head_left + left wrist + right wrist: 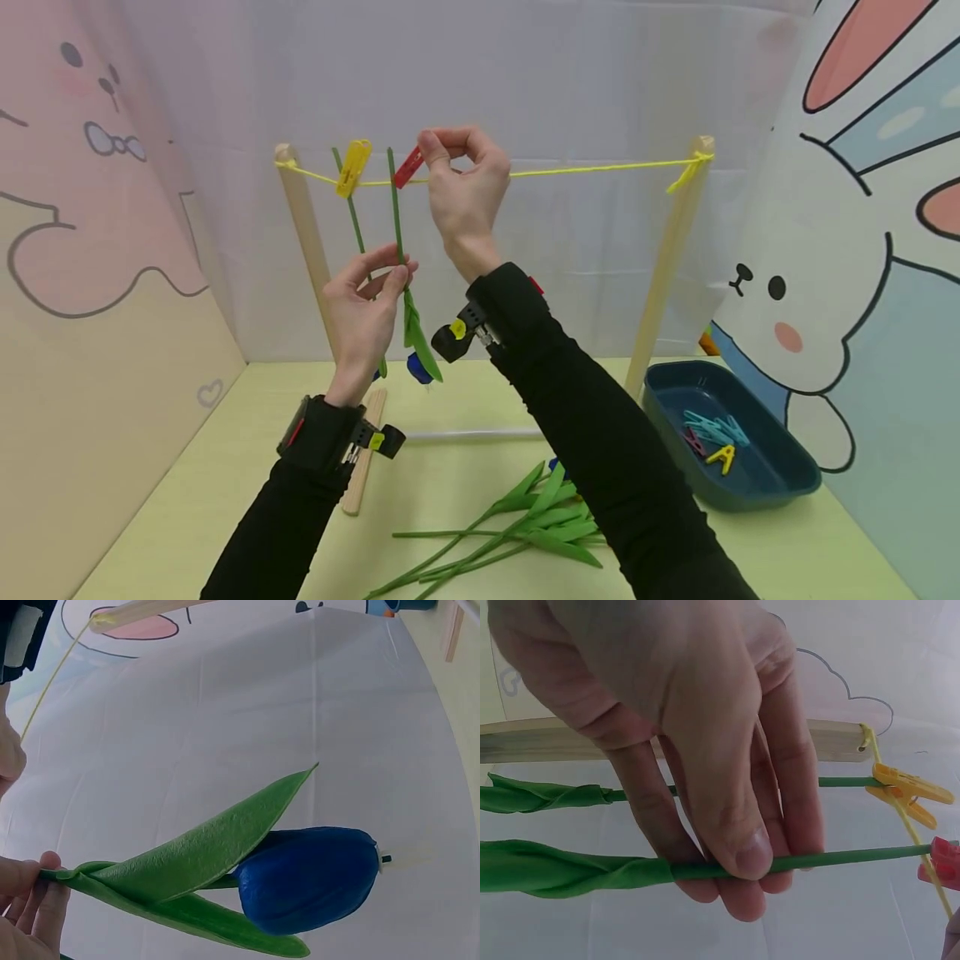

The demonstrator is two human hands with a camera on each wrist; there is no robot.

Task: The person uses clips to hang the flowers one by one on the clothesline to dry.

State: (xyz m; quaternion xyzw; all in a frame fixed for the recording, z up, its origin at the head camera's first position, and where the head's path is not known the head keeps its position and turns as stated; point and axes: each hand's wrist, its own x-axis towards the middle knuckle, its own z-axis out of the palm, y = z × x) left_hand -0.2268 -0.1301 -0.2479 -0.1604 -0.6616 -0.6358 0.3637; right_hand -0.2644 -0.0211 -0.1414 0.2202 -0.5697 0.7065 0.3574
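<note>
My left hand point(367, 308) pinches the green stem of a blue artificial tulip point(307, 881), which hangs bloom down beside the yellow string point(585, 172). Between thumb and fingers, my right hand point(471, 187) holds a red clothespin point(408, 167). In the right wrist view the red clothespin point(946, 861) meets the upper stem where it crosses the string; whether it grips both cannot be told. Left of it, a yellow clothespin point(353, 168) clips a second stem point(847, 781) to the string. That flower's bloom is mostly hidden behind my left hand.
Wooden posts point(667, 275) hold the string at both ends. Several green-leaved tulips point(525, 525) lie on the table, partly under my right arm. A dark blue basin point(772, 475) at the right contains several clothespins point(712, 429). A wooden strip point(362, 467) lies near my left wrist.
</note>
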